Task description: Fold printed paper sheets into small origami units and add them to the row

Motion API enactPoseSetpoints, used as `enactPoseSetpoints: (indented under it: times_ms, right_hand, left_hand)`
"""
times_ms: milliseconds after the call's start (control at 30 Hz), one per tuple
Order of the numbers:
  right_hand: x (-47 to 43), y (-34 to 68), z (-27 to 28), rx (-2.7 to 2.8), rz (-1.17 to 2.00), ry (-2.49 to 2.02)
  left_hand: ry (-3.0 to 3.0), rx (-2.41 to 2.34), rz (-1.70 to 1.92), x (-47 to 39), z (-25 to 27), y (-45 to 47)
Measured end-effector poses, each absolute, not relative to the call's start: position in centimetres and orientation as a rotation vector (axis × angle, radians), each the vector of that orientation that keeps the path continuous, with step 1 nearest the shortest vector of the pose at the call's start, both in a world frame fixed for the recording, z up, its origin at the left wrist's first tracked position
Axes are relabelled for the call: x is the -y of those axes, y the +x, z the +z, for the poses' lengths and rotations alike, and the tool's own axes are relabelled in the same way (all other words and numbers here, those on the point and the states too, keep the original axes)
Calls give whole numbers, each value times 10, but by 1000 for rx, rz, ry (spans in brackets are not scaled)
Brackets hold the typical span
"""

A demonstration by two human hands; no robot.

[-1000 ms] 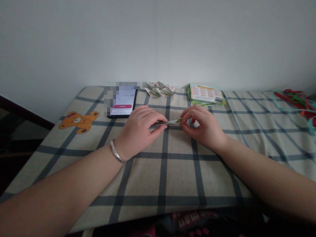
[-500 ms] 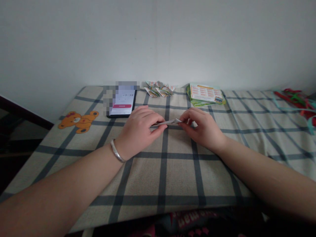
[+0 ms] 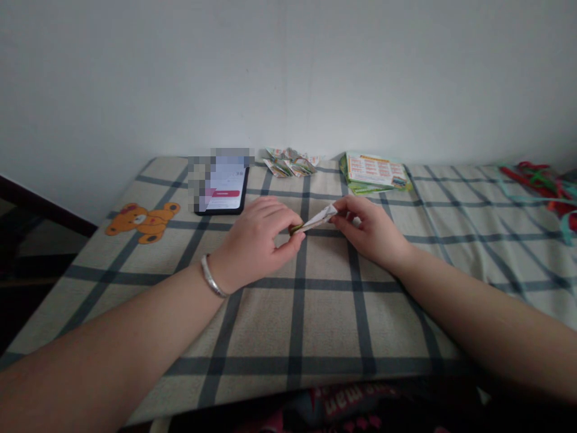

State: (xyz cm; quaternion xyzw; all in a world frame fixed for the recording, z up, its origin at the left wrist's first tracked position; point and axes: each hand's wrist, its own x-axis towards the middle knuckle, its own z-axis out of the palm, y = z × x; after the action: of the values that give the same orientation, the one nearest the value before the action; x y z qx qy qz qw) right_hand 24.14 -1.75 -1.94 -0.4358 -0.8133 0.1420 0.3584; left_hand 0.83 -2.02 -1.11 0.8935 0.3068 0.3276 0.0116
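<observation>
Between my two hands a small piece of folded paper (image 3: 319, 217) is held just over the checked tablecloth, slanting up toward the right. My left hand (image 3: 265, 234), with a silver bangle (image 3: 213, 276) at its wrist, pinches the paper's lower left end between thumb and fingers. A bit of olive-yellow shows at that end. At the paper's upper right end, my right hand (image 3: 367, 231) grips it with thumb and bent fingers. Parts of the paper are hidden by the fingertips.
A phone (image 3: 224, 191) with a lit screen lies behind my left hand. Several folded paper pieces (image 3: 291, 163) and a stack of printed leaflets (image 3: 376, 173) rest near the wall. An orange bear cutout (image 3: 144, 222) is at left, tangled ribbons (image 3: 547, 186) at far right.
The paper has tilted, its right end now higher and more of its white side showing. My hands keep hold of both ends and have shifted only slightly.
</observation>
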Motion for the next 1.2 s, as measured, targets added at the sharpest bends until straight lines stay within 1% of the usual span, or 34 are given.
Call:
enactPoseSetpoints:
  times_ms: [233, 467, 633, 900, 1033, 1200]
  right_hand:
    - [14, 244, -16, 2269, 378, -1051]
    - [16, 241, -14, 2473, 359, -897]
    - [18, 240, -16, 2412, 375, -917]
    - [19, 239, -20, 2270, 468, -943]
    - [20, 239, -19, 2278, 497, -900]
    - [21, 239, -16, 2239, 479, -936]
  left_hand:
    - [2644, -756, 958, 23, -9, 7]
    - [2789, -742, 1008, 22, -15, 10]
    - [2907, -713, 953, 20, -16, 10]
    - [2962, -831, 1085, 20, -13, 9]
    - [3097, -827, 1124, 23, -7, 9]
    - [3286, -745, 1080, 26, -2, 10]
